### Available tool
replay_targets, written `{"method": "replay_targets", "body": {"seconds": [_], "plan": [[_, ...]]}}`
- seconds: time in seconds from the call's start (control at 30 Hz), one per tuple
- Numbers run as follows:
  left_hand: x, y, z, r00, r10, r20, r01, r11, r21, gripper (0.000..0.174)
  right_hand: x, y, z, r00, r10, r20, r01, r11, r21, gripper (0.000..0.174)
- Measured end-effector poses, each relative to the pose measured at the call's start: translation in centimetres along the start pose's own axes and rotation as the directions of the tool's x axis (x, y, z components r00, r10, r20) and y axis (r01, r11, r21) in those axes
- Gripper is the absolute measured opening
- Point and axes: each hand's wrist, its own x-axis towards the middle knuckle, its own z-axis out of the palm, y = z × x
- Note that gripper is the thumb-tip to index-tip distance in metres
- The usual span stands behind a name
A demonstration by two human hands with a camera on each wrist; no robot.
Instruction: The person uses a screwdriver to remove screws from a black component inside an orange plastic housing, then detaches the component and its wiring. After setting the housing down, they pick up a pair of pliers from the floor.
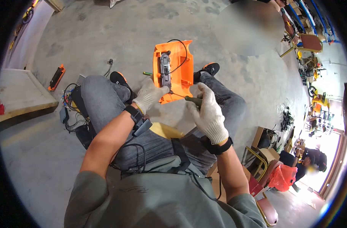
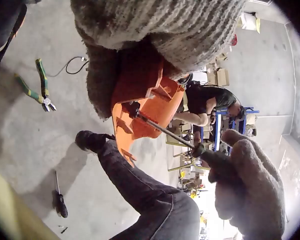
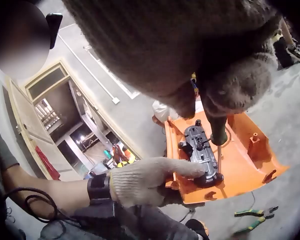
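Note:
A curved orange plastic cover (image 1: 186, 72) is held up between the person's knees, its hollow side up. Inside it sits a dark grey module (image 1: 165, 70) with a black cable looping from it. My gloved left hand (image 1: 150, 95) grips the cover's near left edge, the thumb lying over the module's end and the fingers underneath. In my gloved right hand (image 1: 210, 117) is a screwdriver (image 2: 215, 161) with a dark green handle. Its shaft slants to the module's near corner, the tip right at a black round mount (image 2: 133, 109).
Green-handled pliers (image 2: 42, 87) and another screwdriver (image 2: 60, 200) lie on the concrete floor. An orange-and-black part (image 1: 56, 78) and a wood-edged board (image 1: 25, 95) are at the left, near tangled cables (image 1: 69, 121). Other people and chairs (image 1: 310, 42) are at the right.

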Motion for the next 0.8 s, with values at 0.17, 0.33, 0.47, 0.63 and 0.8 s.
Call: {"method": "replay_targets", "body": {"seconds": [0.17, 0.33, 0.47, 0.63, 0.8], "plan": [[0.0, -0.7, 0.4, 1.000, -0.002, 0.010, 0.003, 0.994, -0.105, 0.038, 0.3, 0.6, 0.8, 1.000, 0.015, 0.025, -0.015, 1.000, 0.002, 0.057], [0.9, -2.3, 0.8, 1.000, 0.006, 0.016, -0.006, 1.000, 0.025, 0.029, 0.5, 0.8, 1.2, 0.998, -0.005, -0.064, 0.012, 0.994, 0.107, 0.055], [0.6, -1.2, 0.5, 0.999, 0.020, -0.035, -0.020, 1.000, 0.005, 0.038, 0.4, 0.1, 0.2, 0.998, -0.050, 0.031, 0.049, 0.998, 0.042, 0.059], [0.8, -1.5, 0.7, 0.998, -0.056, 0.001, 0.056, 0.998, -0.013, 0.047, 0.5, -0.6, 0.6, 0.976, 0.198, 0.087, -0.204, 0.977, 0.058, 0.053], [1.2, -2.7, 1.3, 1.000, -0.005, -0.028, 0.004, 0.999, -0.040, 0.050, -0.4, 0.3, 1.6, 0.998, 0.063, -0.014, -0.062, 0.995, 0.079, 0.060]]}}
